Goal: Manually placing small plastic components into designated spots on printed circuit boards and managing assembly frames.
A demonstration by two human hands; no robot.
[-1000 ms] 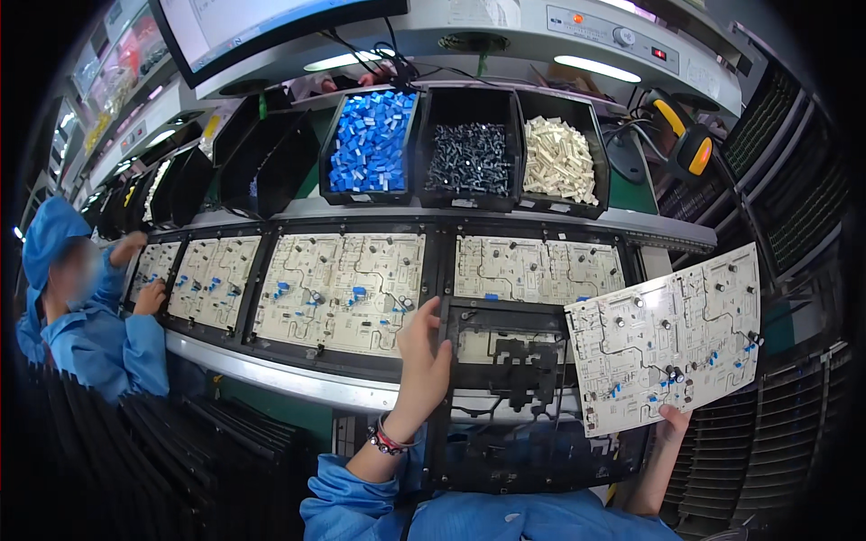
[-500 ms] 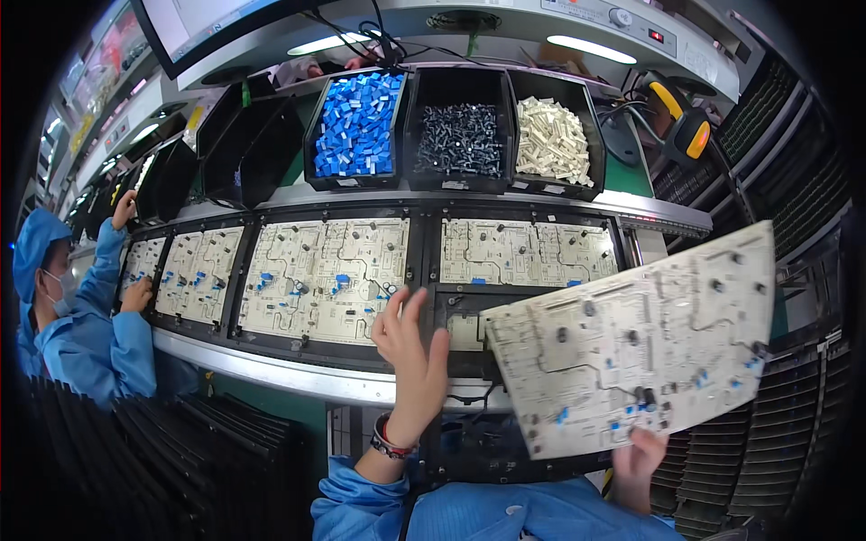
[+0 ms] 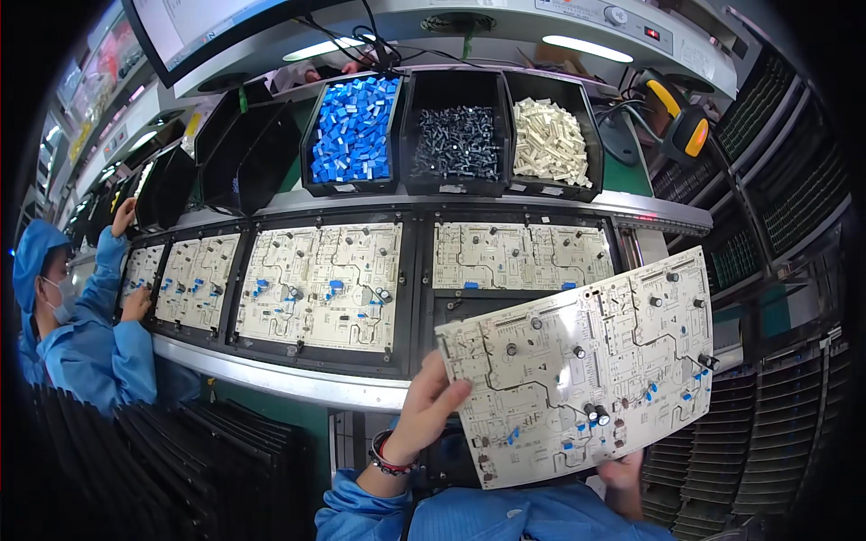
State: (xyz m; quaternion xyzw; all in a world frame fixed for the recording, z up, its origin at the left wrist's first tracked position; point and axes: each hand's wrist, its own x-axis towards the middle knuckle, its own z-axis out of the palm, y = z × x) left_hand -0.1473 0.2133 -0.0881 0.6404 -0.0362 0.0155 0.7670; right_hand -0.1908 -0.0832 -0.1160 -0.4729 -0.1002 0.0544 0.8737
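Note:
A large cream circuit board (image 3: 550, 383), dotted with black capacitors and small blue parts, is held up tilted in front of me. My left hand (image 3: 428, 408) grips its left edge, the thumb on the near face and the fingers partly hidden behind. At the lower edge my right hand (image 3: 621, 470) is closed on the board, most of its fingers out of sight underneath. Beyond it, another populated board (image 3: 519, 254) lies in a black frame on the line, its near part covered by the raised board. To the left a further board (image 3: 316, 281) sits in its own frame.
Behind the line stand bins of blue parts (image 3: 355, 128), black parts (image 3: 456, 144) and white parts (image 3: 550, 140). A yellow-and-black handheld scanner (image 3: 678, 117) is at the back right. Black slotted racks (image 3: 758, 442) flank me. A co-worker in blue (image 3: 86, 316) works at the left.
The board has come left and lower, nearer my body. My left hand, open and apart from it before, now grips its left edge; the right hand keeps hold of the lower edge.

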